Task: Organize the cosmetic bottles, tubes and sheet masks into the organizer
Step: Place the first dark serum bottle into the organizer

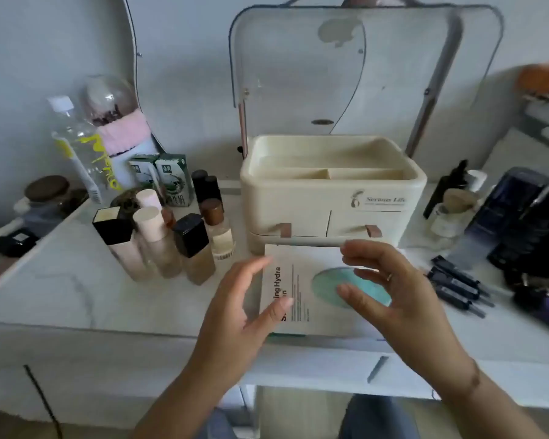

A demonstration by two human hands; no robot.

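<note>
Centre of view: a white sheet mask packet (pixel 301 289) with a green disc printed on it, lying flat on the pale marble-look table (pixel 76 280), just in front of the cream organizer (pixel 333 198). At 12 o'clock from the packet, that organizer, clear lid (pixel 301 77) swung up and back, top tray showing divided compartments, two drawers with brown pull tabs below. At the packet's 9 o'clock edge, the left hand (pixel 235 312), palm turned inward, fingers spread apart, thumb resting on the packet's printed lettering, other fingertips near the packet's upper left corner; contact there cannot be told. Over the packet's 3 o'clock half, the right hand (pixel 390 289), fingers loosely curved and parted, a ring on one finger, thumb over the green disc; whether touching or just above cannot be told. At 10 o'clock from the packet, a cluster of upright bottles (pixel 165 242) in beige and pink tones, some with black square caps, some with brown caps. Farther out at 10 o'clock, a clear water bottle (pixel 76 147) and two small green-and-white cartons (pixel 168 179). At 3 o'clock, several dark tubes (pixel 457 286) lying side by side, near the table's right part. At 2 o'clock, a dark dropper bottle (pixel 447 185) and a dark blue box (pixel 507 210).
</note>
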